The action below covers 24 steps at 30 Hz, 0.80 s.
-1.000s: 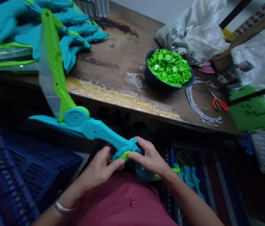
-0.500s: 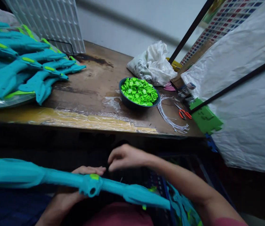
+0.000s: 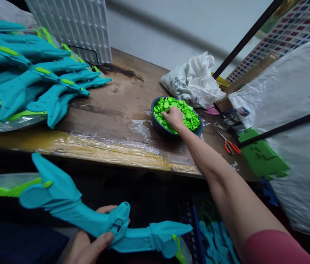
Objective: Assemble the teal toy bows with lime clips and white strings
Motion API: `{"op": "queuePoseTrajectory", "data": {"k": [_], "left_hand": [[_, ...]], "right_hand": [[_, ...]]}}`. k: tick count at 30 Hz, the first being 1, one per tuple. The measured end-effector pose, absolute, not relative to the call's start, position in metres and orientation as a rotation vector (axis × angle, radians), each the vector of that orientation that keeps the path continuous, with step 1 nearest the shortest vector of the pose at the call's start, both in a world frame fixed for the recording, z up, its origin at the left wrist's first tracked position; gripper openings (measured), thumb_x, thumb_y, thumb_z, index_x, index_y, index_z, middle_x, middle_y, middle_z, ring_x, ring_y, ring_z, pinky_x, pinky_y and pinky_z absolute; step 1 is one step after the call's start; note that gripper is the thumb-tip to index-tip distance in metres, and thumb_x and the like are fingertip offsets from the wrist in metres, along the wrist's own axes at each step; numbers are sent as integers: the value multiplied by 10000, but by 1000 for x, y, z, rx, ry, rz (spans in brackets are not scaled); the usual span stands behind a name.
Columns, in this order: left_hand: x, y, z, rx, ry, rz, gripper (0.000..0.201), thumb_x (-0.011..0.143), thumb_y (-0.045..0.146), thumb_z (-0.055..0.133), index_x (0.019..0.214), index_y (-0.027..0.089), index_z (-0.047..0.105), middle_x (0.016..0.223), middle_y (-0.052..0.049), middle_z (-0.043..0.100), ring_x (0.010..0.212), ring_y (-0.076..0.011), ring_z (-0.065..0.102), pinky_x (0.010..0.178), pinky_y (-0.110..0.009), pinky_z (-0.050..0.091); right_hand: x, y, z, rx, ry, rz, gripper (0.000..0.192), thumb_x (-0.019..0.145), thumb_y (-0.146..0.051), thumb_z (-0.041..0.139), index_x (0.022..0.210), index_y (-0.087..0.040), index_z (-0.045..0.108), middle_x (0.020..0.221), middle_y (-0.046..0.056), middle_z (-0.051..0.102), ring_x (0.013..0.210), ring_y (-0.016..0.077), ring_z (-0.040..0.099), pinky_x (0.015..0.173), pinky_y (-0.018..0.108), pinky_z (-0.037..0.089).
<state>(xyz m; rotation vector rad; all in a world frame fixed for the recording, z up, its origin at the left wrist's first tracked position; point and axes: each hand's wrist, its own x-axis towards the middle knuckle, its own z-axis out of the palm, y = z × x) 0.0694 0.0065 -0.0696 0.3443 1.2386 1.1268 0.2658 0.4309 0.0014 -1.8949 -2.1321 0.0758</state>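
Observation:
My left hand [image 3: 88, 245] grips a teal plastic toy bow [image 3: 91, 218] near its middle, thumb beside a rectangular slot. The bow has pointed flared ends, small lime-green inserts, and clear and lime-green parts at both tips. Over the table, my right hand [image 3: 174, 118] reaches into a dark round bowl [image 3: 161, 129] heaped with small lime-green plastic pieces [image 3: 189, 113]. Its fingers are curled down among the pieces at the left of the heap; the fingertips are partly hidden, as is exactly what they pinch.
Many similar teal bows [image 3: 19, 73] lie piled on the table's left. A white sack [image 3: 193, 80] sits behind the bowl. Orange-handled scissors [image 3: 229, 143] and a green foam mat [image 3: 262, 152] lie to the right. Below my right arm, a blue crate [image 3: 196, 227] holds teal parts.
My right hand has moved from beside the bow up and forward into the bowl. The bow has turned in my left hand, which now wraps its middle, slot facing me.

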Motion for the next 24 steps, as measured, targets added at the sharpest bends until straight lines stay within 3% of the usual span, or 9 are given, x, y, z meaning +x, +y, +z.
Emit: {"op": "queuePoseTrajectory", "data": {"k": [6,14,17,21,24], "left_hand": [[72,13,-83,317,1172,1159,776,770,495,824,1420,186,533,1326,-184,700,1209,-439,658,1020,-538,567],[76,13,-61,43,998,1237,705,818,392,789,1445,214,519,1290,-151,727,1176,-393,688,1007,-480,561],[79,13,-57,20,964,1263,730,772,353,832,1418,199,528,1227,-148,753,1118,-383,714,1004,-488,543],[86,11,-57,16,1029,1252,671,734,380,873,1310,177,595,1192,-127,762,1118,-336,704,945,-405,546],[92,7,-58,60,1027,1238,581,737,369,876,1233,175,644,1126,-95,768,1060,-278,703,860,-326,548]], "right_hand": [[261,437,-8,-1910,-2161,-75,282,874,-209,618,1120,-138,738,1185,163,677,1092,305,628,936,388,492],[270,422,10,-1699,-2244,-147,303,911,-149,511,1112,-94,732,1277,200,633,1217,317,559,1047,433,431],[269,366,22,-1378,-2277,-113,280,961,-157,484,1132,-127,703,1151,164,688,1092,268,627,999,401,461],[263,226,23,-516,-2553,47,121,965,-159,563,1002,-193,673,882,69,718,814,207,656,755,333,515],[259,137,7,-207,-2621,101,146,958,-94,542,1052,-128,649,958,127,737,781,205,648,691,336,538]]}}
